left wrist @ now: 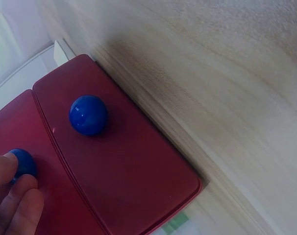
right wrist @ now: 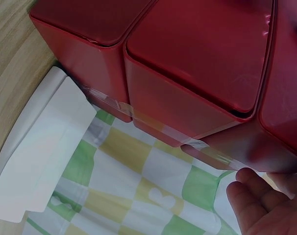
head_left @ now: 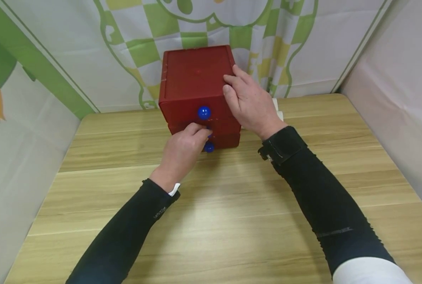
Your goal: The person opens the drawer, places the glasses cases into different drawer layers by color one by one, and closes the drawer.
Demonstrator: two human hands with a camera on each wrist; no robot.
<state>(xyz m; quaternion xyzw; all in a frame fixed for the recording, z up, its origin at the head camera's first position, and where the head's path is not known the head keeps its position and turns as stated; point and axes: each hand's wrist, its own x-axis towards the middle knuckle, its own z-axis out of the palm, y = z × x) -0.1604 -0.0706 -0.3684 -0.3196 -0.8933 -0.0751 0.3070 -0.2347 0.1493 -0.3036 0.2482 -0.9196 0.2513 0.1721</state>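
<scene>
A red three-drawer box stands at the back of the table, each drawer front bearing a round blue knob. The left hand pinches the middle knob between thumb and fingers. Above that hand is the top knob; just below it, the bottom knob. On the box's upper right edge rests the right hand, its fingers extended over the top and side. In the right wrist view, a thin dark gap edges the middle drawer front, and clear tape runs along the box's side.
White flat pieces lie on the table beside the box's right side. A green-and-yellow checkered curtain hangs right behind the box. White walls flank the wooden table on both sides.
</scene>
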